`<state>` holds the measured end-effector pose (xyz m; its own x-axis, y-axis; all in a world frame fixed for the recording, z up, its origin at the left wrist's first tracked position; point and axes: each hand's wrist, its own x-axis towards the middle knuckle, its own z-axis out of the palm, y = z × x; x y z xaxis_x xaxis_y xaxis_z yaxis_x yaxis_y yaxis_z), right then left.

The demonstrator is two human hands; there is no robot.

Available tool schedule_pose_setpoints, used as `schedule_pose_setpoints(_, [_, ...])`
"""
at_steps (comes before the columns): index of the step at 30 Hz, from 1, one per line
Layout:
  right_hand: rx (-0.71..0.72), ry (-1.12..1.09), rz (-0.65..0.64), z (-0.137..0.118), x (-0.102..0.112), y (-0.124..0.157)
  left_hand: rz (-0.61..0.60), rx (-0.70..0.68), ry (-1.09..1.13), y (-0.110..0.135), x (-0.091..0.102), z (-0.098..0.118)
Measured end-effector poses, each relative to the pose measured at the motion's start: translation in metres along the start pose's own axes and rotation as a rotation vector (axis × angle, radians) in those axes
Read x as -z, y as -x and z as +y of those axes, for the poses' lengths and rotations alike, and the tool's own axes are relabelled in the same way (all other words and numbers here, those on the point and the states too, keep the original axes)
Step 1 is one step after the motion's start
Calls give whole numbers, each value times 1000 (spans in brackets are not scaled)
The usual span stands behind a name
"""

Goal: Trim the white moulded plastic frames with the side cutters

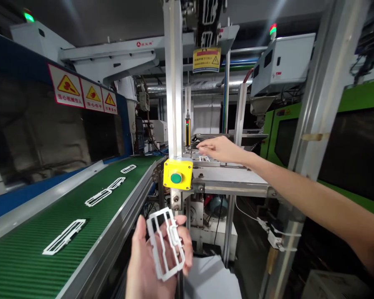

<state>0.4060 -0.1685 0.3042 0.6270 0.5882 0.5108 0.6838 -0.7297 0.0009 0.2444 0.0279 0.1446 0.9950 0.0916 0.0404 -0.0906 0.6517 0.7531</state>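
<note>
My left hand [154,253] holds a white plastic frame [162,245] with long slots, tilted across the palm; the fingers curl round its right side. My right hand [220,149] reaches far forward past the yellow button box [177,174] with its green button. Its fingers point left, loosely stretched, with nothing visible in them. Just below them, another white slotted piece [204,158] lies on the work surface [230,174]. The fingertips look apart from it, though the exact gap is hard to judge.
On the left runs a green conveyor belt [21,261] carrying several white slotted frames [65,236]. An upright aluminium post [173,83] stands in front of me, another post [314,104] at right. More white frames hang in a black overhead fixture [208,25]. A yellow-black sensor [187,131] hangs behind the post.
</note>
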Motion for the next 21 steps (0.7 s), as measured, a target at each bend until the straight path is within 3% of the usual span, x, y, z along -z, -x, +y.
schedule_pose_setpoints(2, [103, -137, 51, -29, 8, 20, -154, 153, 116, -9, -6, 0])
schedule_pose_setpoints(4, [233, -148, 53, -56, 11, 41, -205, 217, 179, -14, -11, -1])
schedule_pose_setpoints(8, [527, 47, 24, -93, 1, 76, -180, 220, 187, -14, -22, -4])
schedule_pose_setpoints(11, [796, 244, -19, -106, -9, 99, -121, 249, 196, -13, -31, -9])
schedule_pose_setpoints(13, [897, 352, 0, -109, -12, 112, -113, 295, 185, -15, -37, -16])
schedule_pose_setpoints(16, [893, 505, 41, -111, -8, 127, -147, 306, 159, -20, -45, -27])
schedule_pose_setpoints(21, [756, 681, 49, -104, 9, 136, -221, 382, 91, -30, -53, -32])
